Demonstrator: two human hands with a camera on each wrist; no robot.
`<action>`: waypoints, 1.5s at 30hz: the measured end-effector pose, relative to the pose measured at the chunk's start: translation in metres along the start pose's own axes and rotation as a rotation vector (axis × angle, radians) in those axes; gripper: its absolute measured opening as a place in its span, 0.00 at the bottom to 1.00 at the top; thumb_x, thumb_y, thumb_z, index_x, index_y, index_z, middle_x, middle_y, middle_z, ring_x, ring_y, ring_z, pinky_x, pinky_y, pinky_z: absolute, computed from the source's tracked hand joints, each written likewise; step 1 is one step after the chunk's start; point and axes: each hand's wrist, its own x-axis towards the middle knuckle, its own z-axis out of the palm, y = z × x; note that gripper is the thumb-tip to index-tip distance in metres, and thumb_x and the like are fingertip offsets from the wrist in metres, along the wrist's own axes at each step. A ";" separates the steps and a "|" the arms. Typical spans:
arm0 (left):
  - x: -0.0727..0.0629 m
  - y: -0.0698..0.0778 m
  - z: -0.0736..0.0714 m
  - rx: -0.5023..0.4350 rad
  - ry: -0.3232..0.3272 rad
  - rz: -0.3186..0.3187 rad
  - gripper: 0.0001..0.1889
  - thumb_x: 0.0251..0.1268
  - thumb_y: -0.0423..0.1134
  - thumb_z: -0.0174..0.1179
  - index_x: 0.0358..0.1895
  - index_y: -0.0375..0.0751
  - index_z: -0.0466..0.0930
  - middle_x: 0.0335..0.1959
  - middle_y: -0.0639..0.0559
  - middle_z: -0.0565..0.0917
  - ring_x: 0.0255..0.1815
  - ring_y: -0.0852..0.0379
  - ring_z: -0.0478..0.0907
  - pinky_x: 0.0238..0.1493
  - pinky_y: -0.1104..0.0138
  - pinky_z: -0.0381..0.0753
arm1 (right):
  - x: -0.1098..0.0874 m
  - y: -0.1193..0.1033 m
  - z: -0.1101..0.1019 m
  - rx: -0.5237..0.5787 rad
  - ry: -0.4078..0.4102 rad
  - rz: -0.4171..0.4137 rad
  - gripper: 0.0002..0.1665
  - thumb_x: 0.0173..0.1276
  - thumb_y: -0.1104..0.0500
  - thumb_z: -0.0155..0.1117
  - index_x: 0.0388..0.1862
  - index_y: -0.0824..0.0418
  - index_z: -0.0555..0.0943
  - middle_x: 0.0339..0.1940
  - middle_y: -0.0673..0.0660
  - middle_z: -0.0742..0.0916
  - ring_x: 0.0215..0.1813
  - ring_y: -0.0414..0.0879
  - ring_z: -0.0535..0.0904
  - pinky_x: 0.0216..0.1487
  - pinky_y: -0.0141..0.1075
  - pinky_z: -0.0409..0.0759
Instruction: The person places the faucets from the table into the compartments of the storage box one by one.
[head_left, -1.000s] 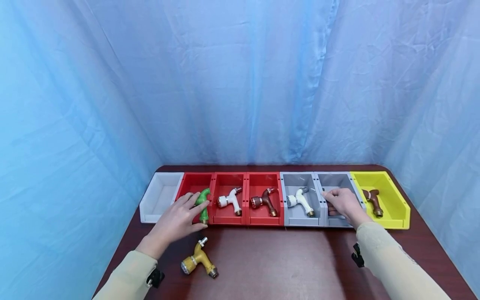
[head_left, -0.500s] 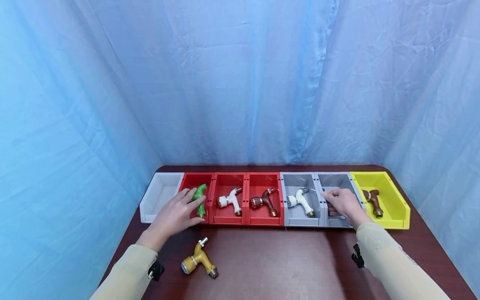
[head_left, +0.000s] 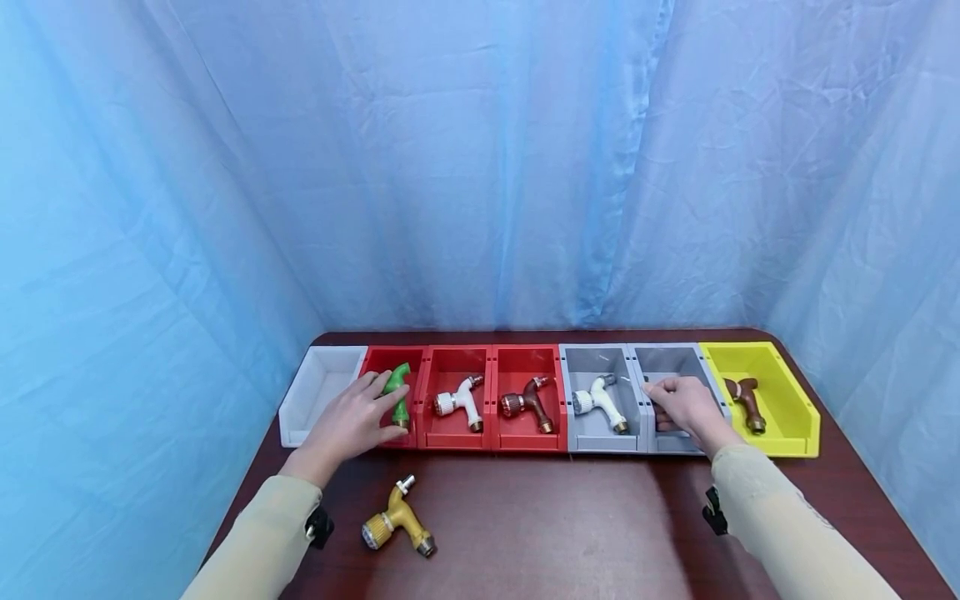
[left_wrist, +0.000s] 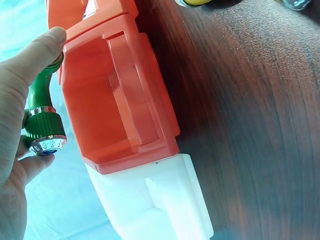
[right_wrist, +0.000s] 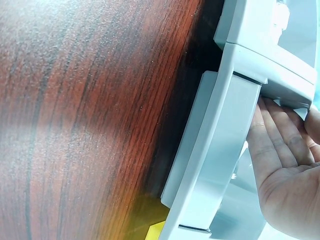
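My left hand (head_left: pixel 347 427) grips a green tap (head_left: pixel 397 403) over the leftmost red bin (head_left: pixel 381 358). In the left wrist view the tap's ribbed handle (left_wrist: pixel 45 124) hangs between thumb and fingers, apart from the bin floor. At the right, my right hand (head_left: pixel 686 404) pinches the side wall of a grey bin (head_left: pixel 671 360). From the right wrist view, its fingers (right_wrist: pixel 281 132) lie inside that bin against the wall, with the thumb at the wall's top edge.
White taps (head_left: pixel 461 402) (head_left: pixel 602 404) and brown taps (head_left: pixel 531 403) (head_left: pixel 748 405) lie in other bins of the row. A white bin (head_left: pixel 327 392) ends it at left, a yellow bin (head_left: pixel 780 417) at right. A yellow tap (head_left: pixel 399 518) lies on the table's near left.
My left hand has shifted a little left and back, carrying the green tap from the red bin's front right side to above its middle. The right hand stays in place.
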 end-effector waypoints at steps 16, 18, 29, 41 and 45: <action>0.006 -0.007 0.009 -0.025 -0.096 -0.094 0.40 0.52 0.57 0.77 0.70 0.48 0.77 0.71 0.34 0.73 0.70 0.32 0.71 0.62 0.44 0.80 | -0.001 -0.002 -0.001 -0.017 -0.005 0.019 0.27 0.81 0.46 0.55 0.56 0.69 0.79 0.41 0.59 0.84 0.40 0.49 0.83 0.43 0.42 0.89; 0.007 -0.008 0.010 -0.031 -0.109 -0.102 0.40 0.53 0.57 0.76 0.71 0.49 0.77 0.72 0.34 0.73 0.70 0.32 0.70 0.62 0.44 0.80 | -0.002 -0.001 -0.001 -0.019 -0.004 0.014 0.27 0.81 0.45 0.55 0.57 0.70 0.79 0.41 0.59 0.84 0.40 0.49 0.83 0.43 0.42 0.89; 0.009 -0.012 0.015 -0.051 -0.171 -0.151 0.42 0.53 0.57 0.76 0.72 0.49 0.75 0.74 0.35 0.70 0.72 0.32 0.68 0.62 0.43 0.79 | -0.002 -0.001 -0.001 -0.029 0.002 0.013 0.27 0.81 0.45 0.54 0.56 0.69 0.79 0.41 0.59 0.83 0.42 0.50 0.83 0.44 0.42 0.89; 0.013 -0.015 0.020 -0.084 -0.172 -0.157 0.42 0.53 0.57 0.77 0.72 0.48 0.75 0.73 0.35 0.70 0.72 0.32 0.67 0.62 0.43 0.79 | -0.004 -0.001 0.002 -0.013 0.020 -0.012 0.25 0.81 0.46 0.55 0.53 0.69 0.80 0.37 0.58 0.83 0.37 0.48 0.82 0.41 0.41 0.89; 0.014 -0.015 0.021 -0.092 -0.173 -0.164 0.42 0.52 0.56 0.77 0.72 0.48 0.75 0.73 0.34 0.70 0.72 0.32 0.67 0.61 0.43 0.80 | -0.005 -0.001 0.002 -0.011 0.018 -0.018 0.25 0.81 0.46 0.55 0.53 0.69 0.80 0.37 0.58 0.83 0.38 0.48 0.82 0.41 0.41 0.89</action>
